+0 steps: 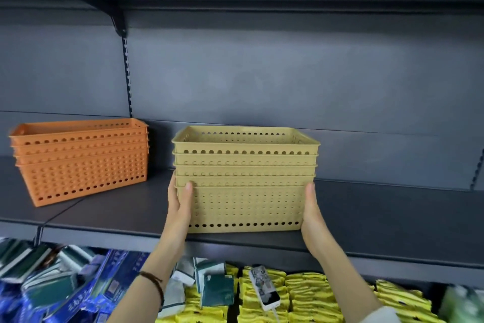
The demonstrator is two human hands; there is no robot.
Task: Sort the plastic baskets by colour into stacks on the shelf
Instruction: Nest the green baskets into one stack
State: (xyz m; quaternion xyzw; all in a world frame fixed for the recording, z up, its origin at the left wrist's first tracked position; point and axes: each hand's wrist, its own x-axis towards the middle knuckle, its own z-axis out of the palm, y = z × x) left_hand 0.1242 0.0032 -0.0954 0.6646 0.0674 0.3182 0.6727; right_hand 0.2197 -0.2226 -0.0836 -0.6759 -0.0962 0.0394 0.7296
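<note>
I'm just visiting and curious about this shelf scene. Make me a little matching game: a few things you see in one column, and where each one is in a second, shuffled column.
Things:
1. orange basket stack
2. yellow basket stack
3. left hand
4. yellow packets

Places:
A. on the level below the shelf
B. pressed against the left side of the yellow stack
C. on the shelf, far left
D. on the shelf, middle, between both hands

Pairs: 1-C, 2-D, 3-B, 4-A. The right hand holds the stack's other side.
</note>
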